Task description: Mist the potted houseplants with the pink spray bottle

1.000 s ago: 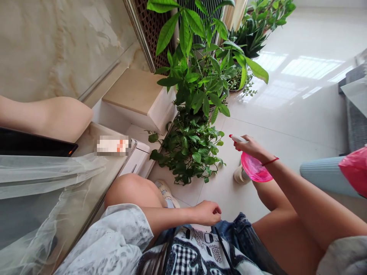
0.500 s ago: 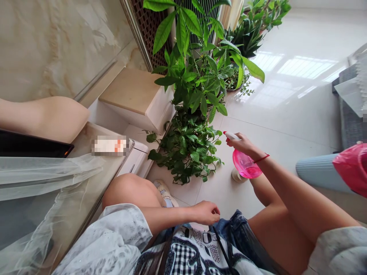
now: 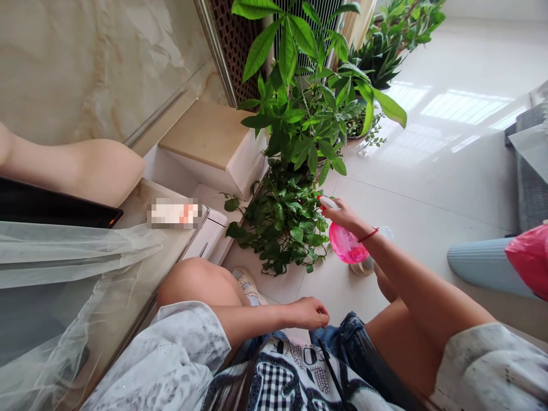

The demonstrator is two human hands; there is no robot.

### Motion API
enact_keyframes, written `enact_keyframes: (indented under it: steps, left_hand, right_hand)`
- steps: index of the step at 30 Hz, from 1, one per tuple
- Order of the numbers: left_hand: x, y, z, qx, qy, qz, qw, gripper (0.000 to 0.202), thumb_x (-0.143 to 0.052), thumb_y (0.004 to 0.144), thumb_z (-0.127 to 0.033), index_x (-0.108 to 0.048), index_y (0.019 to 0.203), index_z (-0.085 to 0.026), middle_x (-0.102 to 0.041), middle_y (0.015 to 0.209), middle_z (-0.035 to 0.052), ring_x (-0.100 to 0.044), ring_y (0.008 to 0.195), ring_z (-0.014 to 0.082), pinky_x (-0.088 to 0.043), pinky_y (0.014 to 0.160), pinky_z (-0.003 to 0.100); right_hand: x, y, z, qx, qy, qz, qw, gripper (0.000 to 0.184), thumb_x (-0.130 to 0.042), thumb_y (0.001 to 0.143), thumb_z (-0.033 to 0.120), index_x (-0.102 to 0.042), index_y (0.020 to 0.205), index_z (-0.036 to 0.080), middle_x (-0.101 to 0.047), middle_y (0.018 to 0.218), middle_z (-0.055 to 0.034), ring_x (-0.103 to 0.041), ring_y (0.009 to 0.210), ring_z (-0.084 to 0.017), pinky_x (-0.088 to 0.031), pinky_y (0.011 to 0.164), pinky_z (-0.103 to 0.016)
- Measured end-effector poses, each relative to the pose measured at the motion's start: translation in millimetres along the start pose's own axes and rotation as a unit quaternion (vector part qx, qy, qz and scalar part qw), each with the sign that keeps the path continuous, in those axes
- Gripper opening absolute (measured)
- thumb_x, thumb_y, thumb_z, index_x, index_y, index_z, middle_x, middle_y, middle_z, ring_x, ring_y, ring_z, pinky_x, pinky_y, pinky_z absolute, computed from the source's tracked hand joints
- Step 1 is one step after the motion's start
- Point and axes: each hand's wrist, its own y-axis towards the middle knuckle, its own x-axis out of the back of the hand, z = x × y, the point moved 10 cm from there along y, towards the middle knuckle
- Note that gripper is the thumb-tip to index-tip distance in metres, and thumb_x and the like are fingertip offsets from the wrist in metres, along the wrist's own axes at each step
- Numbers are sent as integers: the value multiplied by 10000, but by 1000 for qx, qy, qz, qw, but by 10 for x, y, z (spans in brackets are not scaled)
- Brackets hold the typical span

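Observation:
My right hand is closed round the white trigger head of a pink spray bottle, held out close to the right side of a low leafy potted plant on the floor. The nozzle points at its leaves. A red string circles that wrist. My left hand rests curled against my lap by my denim shorts, and nothing shows in its fingers. My bare left knee sits below the plant.
A taller broad-leaved plant and more pots stand behind along a lattice radiator cover. A white and wood box lies left. A glass-topped table with sheer cloth fills the left. A pink bag is at right. Glossy tiled floor stretches right.
My right hand has carried the spray bottle leftwards, closer to the low plant's leaves. My left hand has stayed on my lap.

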Motion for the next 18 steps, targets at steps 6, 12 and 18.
enact_keyframes:
  steps: [6,12,18]
  left_hand:
    - [38,-58,22,-8,17,-7,1000,329,-515,821,-283,-792,946,-156,-788,978,41,-678,918,169,-524,823,242]
    - [11,-136,24,-8,32,6,999,330,-539,818,-253,-800,997,-160,-800,1038,49,-695,1005,177,-525,900,245]
    - [49,-227,20,3,74,3,997,376,-528,852,-233,-800,1101,-162,-797,1129,63,-703,1082,195,-527,941,256]
  right_hand:
    - [-181,-338,26,2,25,10,1000,140,-587,645,186,-619,780,203,-610,796,-28,-555,721,-173,-418,582,-265]
    - [-196,-634,-56,-11,73,-13,997,93,-568,630,259,-601,699,206,-567,713,-13,-504,636,-151,-385,549,-279]
    - [-315,-826,-62,-11,94,-22,995,117,-554,615,318,-566,679,220,-524,650,6,-474,631,-156,-353,553,-287]
